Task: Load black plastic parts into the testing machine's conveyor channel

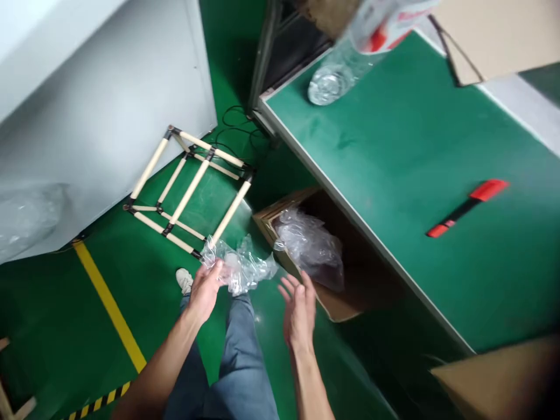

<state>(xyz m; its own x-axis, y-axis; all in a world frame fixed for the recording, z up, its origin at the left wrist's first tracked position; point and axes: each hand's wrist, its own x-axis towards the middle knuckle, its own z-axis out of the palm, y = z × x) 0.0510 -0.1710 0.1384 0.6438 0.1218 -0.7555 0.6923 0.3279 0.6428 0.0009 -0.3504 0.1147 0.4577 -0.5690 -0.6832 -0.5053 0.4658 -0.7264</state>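
My left hand (205,289) grips a crumpled piece of clear plastic film (238,265) that hangs out to its right, above my knees. My right hand (298,306) is open with fingers spread, a short way right of the film and not touching it. Just beyond my right hand, an open cardboard box (336,303) stands on the floor under the table edge, with more clear plastic wrap (310,245) inside it.
A green-topped table (394,175) fills the right side, bearing a red-and-black utility knife (466,207), a clear plastic bottle (328,84) and cardboard (499,41). A pale pipe frame (188,192) lies on the green floor beside a grey cabinet (109,116). A yellow line (109,303) crosses the floor.
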